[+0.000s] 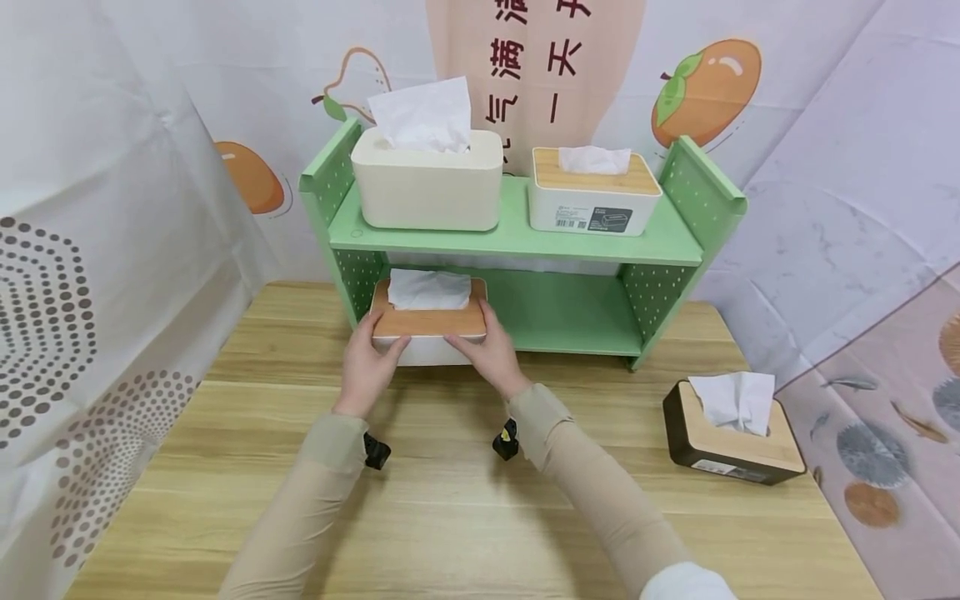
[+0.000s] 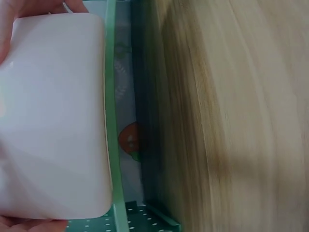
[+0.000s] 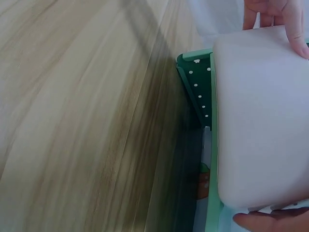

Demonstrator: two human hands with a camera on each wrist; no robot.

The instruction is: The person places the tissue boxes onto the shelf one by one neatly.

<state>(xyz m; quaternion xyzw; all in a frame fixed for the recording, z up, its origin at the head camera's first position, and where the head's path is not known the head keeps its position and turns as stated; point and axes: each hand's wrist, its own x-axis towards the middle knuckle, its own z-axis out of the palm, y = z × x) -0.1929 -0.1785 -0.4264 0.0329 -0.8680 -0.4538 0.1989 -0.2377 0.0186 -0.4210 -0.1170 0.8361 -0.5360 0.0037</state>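
A white tissue box (image 1: 433, 352) with a wooden lid and a white tissue (image 1: 429, 290) sits at the front left of the lower shelf. My left hand (image 1: 366, 367) grips its left end, thumb over the front edge. At the right end, my right hand (image 1: 493, 348) holds it the same way. In the left wrist view the plain white front (image 2: 53, 116) of the box lies along the green shelf edge (image 2: 111, 96). The right wrist view shows the left hand (image 3: 280, 14) at one end and the right hand (image 3: 277, 221) at the other.
Up on the green rack's top shelf (image 1: 420, 240) stand a larger cream tissue box (image 1: 427, 192) and a wood-lidded white one (image 1: 577, 200). A dark tissue box (image 1: 731, 433) with a light wooden lid lies on the wooden table (image 1: 465, 517) at right. Patterned cloth (image 1: 262, 75) hangs behind.
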